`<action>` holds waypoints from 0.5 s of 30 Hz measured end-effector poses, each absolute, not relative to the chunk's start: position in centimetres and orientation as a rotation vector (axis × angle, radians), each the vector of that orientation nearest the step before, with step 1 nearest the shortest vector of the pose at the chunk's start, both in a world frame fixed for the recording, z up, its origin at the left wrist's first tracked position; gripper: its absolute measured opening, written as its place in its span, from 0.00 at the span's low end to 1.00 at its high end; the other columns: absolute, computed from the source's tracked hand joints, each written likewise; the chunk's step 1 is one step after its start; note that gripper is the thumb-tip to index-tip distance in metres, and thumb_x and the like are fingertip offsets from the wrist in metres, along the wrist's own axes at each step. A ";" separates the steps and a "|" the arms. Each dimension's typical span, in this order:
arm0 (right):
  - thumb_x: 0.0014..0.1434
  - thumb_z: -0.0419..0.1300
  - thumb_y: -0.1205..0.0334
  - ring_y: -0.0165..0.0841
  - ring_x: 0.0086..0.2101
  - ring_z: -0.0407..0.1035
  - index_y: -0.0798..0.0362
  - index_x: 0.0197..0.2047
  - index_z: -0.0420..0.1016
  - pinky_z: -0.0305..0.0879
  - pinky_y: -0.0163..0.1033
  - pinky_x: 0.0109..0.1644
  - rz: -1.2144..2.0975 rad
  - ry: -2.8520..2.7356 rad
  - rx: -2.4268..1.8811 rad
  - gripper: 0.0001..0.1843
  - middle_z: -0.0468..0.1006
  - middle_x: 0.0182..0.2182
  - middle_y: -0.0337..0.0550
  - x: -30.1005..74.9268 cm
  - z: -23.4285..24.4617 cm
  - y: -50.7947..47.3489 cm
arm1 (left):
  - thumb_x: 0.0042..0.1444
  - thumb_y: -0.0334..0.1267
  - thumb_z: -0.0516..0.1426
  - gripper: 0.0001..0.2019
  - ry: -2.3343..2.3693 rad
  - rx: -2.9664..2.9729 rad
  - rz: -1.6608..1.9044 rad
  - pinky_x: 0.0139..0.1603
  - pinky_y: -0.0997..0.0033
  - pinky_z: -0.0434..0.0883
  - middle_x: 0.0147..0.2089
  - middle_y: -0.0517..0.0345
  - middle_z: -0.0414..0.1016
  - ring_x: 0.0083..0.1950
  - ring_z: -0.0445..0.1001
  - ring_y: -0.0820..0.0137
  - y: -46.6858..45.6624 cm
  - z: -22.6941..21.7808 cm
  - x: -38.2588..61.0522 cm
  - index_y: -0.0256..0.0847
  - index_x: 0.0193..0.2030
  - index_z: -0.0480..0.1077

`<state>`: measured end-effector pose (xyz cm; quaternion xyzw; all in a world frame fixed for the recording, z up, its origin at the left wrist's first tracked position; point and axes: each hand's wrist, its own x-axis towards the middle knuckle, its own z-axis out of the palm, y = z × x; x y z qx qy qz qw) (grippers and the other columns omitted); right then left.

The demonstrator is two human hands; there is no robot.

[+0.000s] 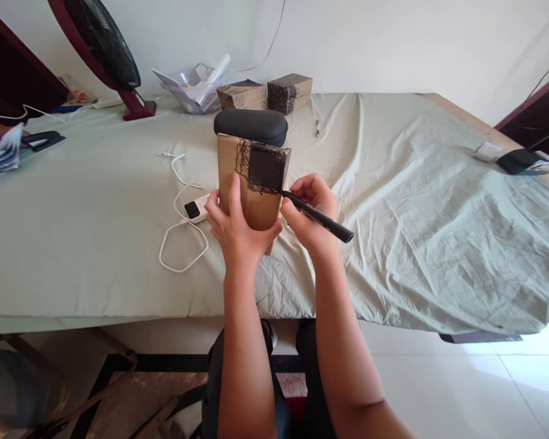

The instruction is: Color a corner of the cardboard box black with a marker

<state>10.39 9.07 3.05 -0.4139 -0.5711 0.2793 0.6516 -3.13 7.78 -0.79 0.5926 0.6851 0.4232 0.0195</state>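
Over the counter (96,256), the left hand (240,228) spreads its fingers wide, gripping a cardboard box (258,207); the right hand (322,198) pinches a black marker (322,218), its tip at the box's inked patch. Just behind sits a shut black case (251,124), contents hidden. Farther, a translucent basket (190,100) holds white odds and ends beside two inked boxes (299,91).
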 end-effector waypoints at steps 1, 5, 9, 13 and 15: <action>0.50 0.61 0.67 0.28 0.27 0.65 0.48 0.36 0.69 0.60 0.36 0.32 0.646 -1.335 -0.924 0.09 0.71 0.27 0.31 10.6 3.1 9.0 | 0.44 0.50 0.74 0.60 2.126 1.841 1.324 0.76 0.32 0.63 0.75 0.39 0.52 0.76 0.59 0.39 7.8 -0.8 -3.1 0.54 0.82 0.52; 0.52 0.61 0.70 0.29 0.28 0.64 0.49 0.36 0.71 0.61 0.37 0.33 0.629 -1.481 -0.849 0.09 0.71 0.30 0.32 11.1 3.1 8.8 | 0.44 0.48 0.73 0.59 2.122 1.868 1.342 0.76 0.33 0.63 0.74 0.39 0.52 0.76 0.60 0.39 7.9 -1.0 -3.1 0.53 0.82 0.52; 0.54 0.61 0.69 0.28 0.28 0.61 0.48 0.35 0.70 0.59 0.37 0.33 0.547 -1.554 -0.877 0.06 0.71 0.30 0.33 11.1 3.3 8.7 | 0.46 0.49 0.73 0.58 2.111 1.864 1.340 0.74 0.32 0.65 0.75 0.39 0.52 0.76 0.59 0.38 7.8 -0.9 -3.0 0.54 0.82 0.53; 0.51 0.59 0.71 0.29 0.28 0.61 0.48 0.32 0.64 0.59 0.37 0.34 0.462 -1.501 -0.940 0.09 0.66 0.27 0.31 10.9 3.5 8.7 | 0.46 0.50 0.73 0.57 2.112 1.858 1.328 0.75 0.32 0.64 0.75 0.38 0.52 0.77 0.58 0.37 7.3 -0.5 -2.7 0.53 0.82 0.54; 0.52 0.59 0.70 0.29 0.28 0.61 0.48 0.32 0.65 0.60 0.37 0.34 0.456 -1.507 -0.936 0.08 0.66 0.27 0.31 10.6 3.4 8.7 | 0.47 0.51 0.73 0.56 2.108 1.861 1.337 0.75 0.32 0.64 0.75 0.37 0.53 0.78 0.58 0.37 7.1 -0.2 -2.5 0.51 0.82 0.55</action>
